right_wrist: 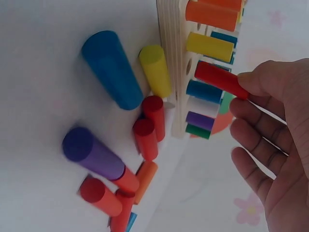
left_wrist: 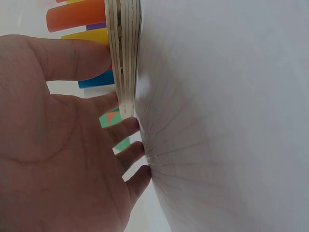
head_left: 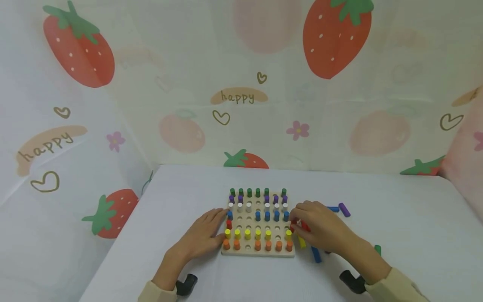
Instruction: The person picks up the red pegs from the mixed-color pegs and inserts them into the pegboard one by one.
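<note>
A wooden pegboard lies on the table, with rows of coloured pegs running from orange at the front to green at the back. Between thumb and index finger, my right hand pinches a red peg at the board's right side, by the red row. That row has one red peg standing at its left end. My left hand rests along the left edge of the board, thumb against the edge beside a yellow peg and fingertips down at the tabletop.
Loose pegs lie right of the board: a blue peg, a yellow peg, a purple peg, an orange peg and several red ones. A green peg shows beside the right forearm. Strawberry-printed cloth stands behind the table.
</note>
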Demonstrator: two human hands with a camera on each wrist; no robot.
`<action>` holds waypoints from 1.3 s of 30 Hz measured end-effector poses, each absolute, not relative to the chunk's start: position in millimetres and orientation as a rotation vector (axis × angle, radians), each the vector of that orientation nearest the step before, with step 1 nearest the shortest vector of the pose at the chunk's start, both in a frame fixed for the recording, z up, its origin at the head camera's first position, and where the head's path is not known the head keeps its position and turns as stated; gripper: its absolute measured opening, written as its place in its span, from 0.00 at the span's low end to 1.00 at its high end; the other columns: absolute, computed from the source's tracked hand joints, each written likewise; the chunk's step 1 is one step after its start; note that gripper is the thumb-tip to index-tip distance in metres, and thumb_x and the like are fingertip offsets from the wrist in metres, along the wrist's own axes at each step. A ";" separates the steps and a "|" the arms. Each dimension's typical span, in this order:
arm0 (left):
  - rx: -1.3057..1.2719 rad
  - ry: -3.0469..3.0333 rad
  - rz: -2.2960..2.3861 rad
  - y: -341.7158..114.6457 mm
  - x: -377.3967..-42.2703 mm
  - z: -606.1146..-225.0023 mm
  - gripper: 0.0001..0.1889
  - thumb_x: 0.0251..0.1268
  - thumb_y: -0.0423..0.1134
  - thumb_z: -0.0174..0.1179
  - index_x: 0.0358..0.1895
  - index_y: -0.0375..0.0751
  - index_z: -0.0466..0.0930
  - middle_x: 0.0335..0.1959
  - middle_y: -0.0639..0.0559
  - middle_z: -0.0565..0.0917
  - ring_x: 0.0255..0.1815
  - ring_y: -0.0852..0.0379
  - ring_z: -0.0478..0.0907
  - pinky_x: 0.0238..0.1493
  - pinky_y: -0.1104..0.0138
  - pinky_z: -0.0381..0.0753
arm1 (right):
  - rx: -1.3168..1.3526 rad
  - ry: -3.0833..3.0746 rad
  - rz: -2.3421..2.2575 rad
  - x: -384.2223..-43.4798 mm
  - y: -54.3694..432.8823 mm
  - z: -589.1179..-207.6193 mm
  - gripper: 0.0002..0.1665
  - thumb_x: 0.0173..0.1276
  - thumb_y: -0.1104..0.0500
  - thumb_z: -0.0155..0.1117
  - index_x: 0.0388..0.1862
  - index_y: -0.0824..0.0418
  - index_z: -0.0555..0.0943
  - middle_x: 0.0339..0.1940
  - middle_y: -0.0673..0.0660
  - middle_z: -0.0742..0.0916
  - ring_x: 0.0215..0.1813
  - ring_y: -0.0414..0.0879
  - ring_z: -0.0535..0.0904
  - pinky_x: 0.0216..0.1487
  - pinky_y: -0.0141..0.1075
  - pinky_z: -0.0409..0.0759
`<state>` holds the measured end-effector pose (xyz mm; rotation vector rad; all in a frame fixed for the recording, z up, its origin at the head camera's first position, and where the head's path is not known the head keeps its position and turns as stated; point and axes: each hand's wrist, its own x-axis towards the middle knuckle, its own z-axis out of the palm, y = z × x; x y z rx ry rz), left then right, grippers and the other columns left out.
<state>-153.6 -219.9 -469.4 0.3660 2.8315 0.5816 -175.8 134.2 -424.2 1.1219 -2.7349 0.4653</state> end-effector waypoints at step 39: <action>0.368 2.827 0.594 -219.6 -150.2 -465.6 0.38 0.74 0.48 0.53 0.85 0.46 0.58 0.86 0.43 0.62 0.88 0.40 0.55 0.88 0.42 0.55 | 1.254 -2.760 0.556 -185.6 67.6 -424.8 0.08 0.71 0.54 0.74 0.47 0.52 0.90 0.40 0.46 0.89 0.43 0.39 0.80 0.54 0.39 0.87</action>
